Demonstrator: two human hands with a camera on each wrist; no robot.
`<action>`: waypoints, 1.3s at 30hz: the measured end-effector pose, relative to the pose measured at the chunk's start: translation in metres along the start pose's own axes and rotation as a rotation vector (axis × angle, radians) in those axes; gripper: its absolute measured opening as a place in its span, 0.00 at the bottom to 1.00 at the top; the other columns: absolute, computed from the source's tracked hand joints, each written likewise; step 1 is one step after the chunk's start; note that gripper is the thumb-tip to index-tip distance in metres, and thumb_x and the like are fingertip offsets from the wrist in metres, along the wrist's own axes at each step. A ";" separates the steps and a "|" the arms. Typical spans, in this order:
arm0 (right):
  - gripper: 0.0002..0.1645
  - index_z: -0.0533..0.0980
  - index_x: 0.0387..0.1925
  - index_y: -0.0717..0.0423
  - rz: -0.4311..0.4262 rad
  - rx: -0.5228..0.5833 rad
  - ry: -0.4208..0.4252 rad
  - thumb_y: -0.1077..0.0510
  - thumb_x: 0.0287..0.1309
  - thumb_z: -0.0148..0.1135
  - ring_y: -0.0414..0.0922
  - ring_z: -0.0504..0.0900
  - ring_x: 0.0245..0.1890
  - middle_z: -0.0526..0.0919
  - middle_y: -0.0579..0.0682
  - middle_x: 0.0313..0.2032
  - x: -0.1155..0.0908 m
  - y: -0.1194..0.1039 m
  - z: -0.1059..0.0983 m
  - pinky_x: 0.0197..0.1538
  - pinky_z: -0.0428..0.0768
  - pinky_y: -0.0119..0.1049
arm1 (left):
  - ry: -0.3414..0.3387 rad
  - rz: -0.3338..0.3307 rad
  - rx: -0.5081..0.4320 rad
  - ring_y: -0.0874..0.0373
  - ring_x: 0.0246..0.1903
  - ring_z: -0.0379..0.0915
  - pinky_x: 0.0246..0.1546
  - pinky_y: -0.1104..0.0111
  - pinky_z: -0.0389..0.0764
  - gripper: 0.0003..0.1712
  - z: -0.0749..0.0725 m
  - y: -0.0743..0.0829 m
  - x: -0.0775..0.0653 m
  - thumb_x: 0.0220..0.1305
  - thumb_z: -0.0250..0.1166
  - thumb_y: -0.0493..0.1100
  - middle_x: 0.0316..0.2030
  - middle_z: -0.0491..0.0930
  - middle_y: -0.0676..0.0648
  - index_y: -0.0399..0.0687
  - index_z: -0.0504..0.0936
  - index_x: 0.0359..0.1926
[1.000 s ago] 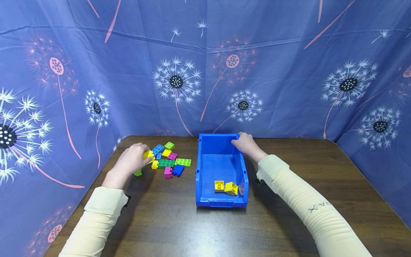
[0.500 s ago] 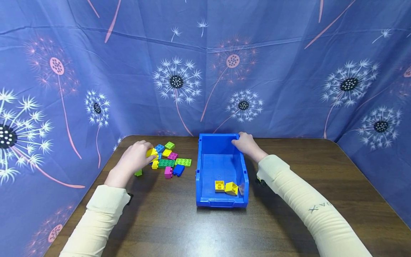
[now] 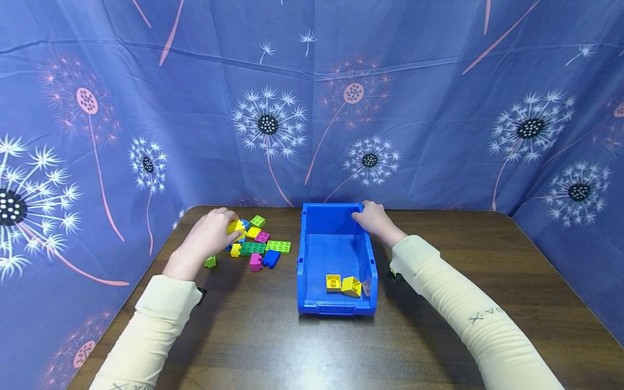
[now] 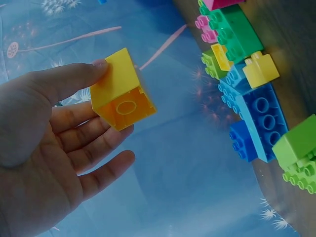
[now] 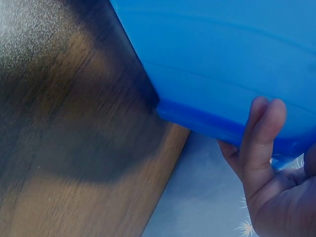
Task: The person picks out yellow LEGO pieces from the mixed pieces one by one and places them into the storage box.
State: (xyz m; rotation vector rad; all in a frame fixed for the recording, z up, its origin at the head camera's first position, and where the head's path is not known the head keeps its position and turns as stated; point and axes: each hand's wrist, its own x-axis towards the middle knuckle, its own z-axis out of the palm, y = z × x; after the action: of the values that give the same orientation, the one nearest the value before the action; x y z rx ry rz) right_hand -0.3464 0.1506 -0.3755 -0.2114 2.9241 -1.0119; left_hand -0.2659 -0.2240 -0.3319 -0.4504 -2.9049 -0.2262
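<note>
Between thumb and fingers my left hand pinches a yellow toy brick, its hollow underside showing in the left wrist view. It is held above the pile of loose bricks on the table's left side. My right hand grips the back right corner of a blue plastic bin; in the right wrist view its fingers lie against the bin's outer wall. Two yellow bricks, one square and one slanted, lie inside the bin near its low front.
The pile holds a dark green brick, a lime brick, a magenta brick, a blue brick and several others. A patterned blue cloth hangs behind the wooden table.
My left hand has moved a little right and away from me, carrying the yellow brick over the pile. The right hand and the bin stay where they were.
</note>
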 end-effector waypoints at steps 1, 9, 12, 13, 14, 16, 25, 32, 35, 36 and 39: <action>0.21 0.69 0.49 0.70 0.001 -0.003 0.001 0.54 0.66 0.48 0.58 0.80 0.42 0.78 0.66 0.45 0.000 0.000 0.000 0.46 0.81 0.51 | 0.000 0.001 -0.001 0.46 0.40 0.75 0.43 0.53 0.77 0.20 0.000 0.001 0.001 0.56 0.69 0.46 0.39 0.80 0.40 0.34 0.80 0.44; 0.24 0.67 0.52 0.72 -0.001 -0.009 -0.006 0.54 0.66 0.47 0.60 0.80 0.45 0.77 0.69 0.49 0.000 0.000 -0.001 0.47 0.80 0.53 | 0.019 0.035 -0.003 0.46 0.39 0.75 0.43 0.54 0.77 0.19 -0.004 0.008 0.005 0.56 0.69 0.45 0.38 0.80 0.40 0.34 0.80 0.43; 0.23 0.68 0.51 0.72 -0.003 -0.009 -0.005 0.54 0.66 0.47 0.60 0.80 0.44 0.77 0.69 0.48 0.000 0.000 -0.001 0.47 0.80 0.53 | 0.027 0.048 -0.004 0.47 0.39 0.75 0.44 0.55 0.77 0.19 -0.006 0.011 0.005 0.55 0.70 0.44 0.37 0.80 0.41 0.34 0.81 0.42; 0.23 0.68 0.50 0.71 0.000 -0.008 -0.003 0.54 0.66 0.47 0.60 0.80 0.44 0.77 0.68 0.47 0.000 0.000 -0.001 0.47 0.80 0.52 | 0.027 0.054 -0.004 0.47 0.38 0.75 0.43 0.55 0.77 0.19 -0.007 0.012 0.006 0.55 0.70 0.44 0.37 0.79 0.41 0.34 0.81 0.42; 0.23 0.68 0.50 0.71 0.000 -0.009 -0.002 0.54 0.66 0.47 0.60 0.80 0.44 0.77 0.68 0.47 0.000 0.000 -0.001 0.47 0.80 0.52 | 0.027 0.058 -0.005 0.47 0.38 0.75 0.43 0.55 0.77 0.19 -0.008 0.013 0.006 0.55 0.70 0.43 0.36 0.79 0.41 0.34 0.81 0.42; 0.23 0.68 0.50 0.71 -0.001 -0.012 -0.003 0.54 0.66 0.47 0.60 0.81 0.43 0.78 0.68 0.47 0.001 0.000 -0.001 0.46 0.81 0.52 | 0.023 0.065 -0.004 0.47 0.38 0.74 0.43 0.55 0.77 0.19 -0.009 0.015 0.006 0.55 0.70 0.43 0.36 0.79 0.41 0.33 0.80 0.42; 0.21 0.69 0.47 0.70 -0.002 -0.021 0.000 0.54 0.66 0.48 0.55 0.81 0.36 0.78 0.65 0.40 0.003 0.000 0.000 0.37 0.82 0.43 | 0.024 0.104 -0.024 0.48 0.36 0.73 0.42 0.56 0.76 0.18 -0.014 0.025 0.007 0.54 0.71 0.42 0.35 0.79 0.42 0.33 0.80 0.41; 0.17 0.69 0.41 0.67 -0.008 -0.026 0.014 0.54 0.65 0.48 0.54 0.79 0.35 0.76 0.61 0.34 0.001 -0.001 0.000 0.37 0.80 0.42 | 0.024 0.127 -0.023 0.49 0.36 0.73 0.41 0.57 0.76 0.19 -0.016 0.034 0.007 0.53 0.71 0.42 0.34 0.79 0.42 0.33 0.80 0.41; 0.20 0.69 0.46 0.70 -0.007 -0.021 0.007 0.54 0.66 0.47 0.56 0.81 0.38 0.78 0.65 0.41 0.000 0.000 0.000 0.41 0.82 0.46 | 0.031 0.139 -0.025 0.49 0.35 0.72 0.40 0.58 0.75 0.18 -0.018 0.038 0.007 0.52 0.71 0.43 0.33 0.78 0.43 0.34 0.80 0.40; 0.21 0.69 0.48 0.70 -0.007 -0.019 0.004 0.54 0.66 0.47 0.57 0.81 0.39 0.78 0.66 0.43 0.000 0.000 0.000 0.42 0.82 0.47 | 0.036 0.145 -0.024 0.49 0.35 0.72 0.40 0.58 0.75 0.18 -0.018 0.039 0.007 0.52 0.72 0.43 0.32 0.78 0.43 0.34 0.80 0.40; 0.21 0.68 0.49 0.70 -0.009 -0.014 0.000 0.54 0.66 0.47 0.57 0.82 0.39 0.79 0.66 0.43 0.000 0.000 0.000 0.40 0.83 0.47 | 0.050 0.164 -0.019 0.49 0.35 0.71 0.39 0.58 0.75 0.17 -0.019 0.042 0.007 0.52 0.71 0.42 0.32 0.78 0.44 0.35 0.80 0.39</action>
State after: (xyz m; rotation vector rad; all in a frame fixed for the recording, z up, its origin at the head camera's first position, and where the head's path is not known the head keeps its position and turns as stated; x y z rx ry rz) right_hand -0.3461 0.1503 -0.3759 -0.2254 2.9338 -0.9932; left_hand -0.2563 -0.1855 -0.3065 -0.6731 -2.8010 -0.2372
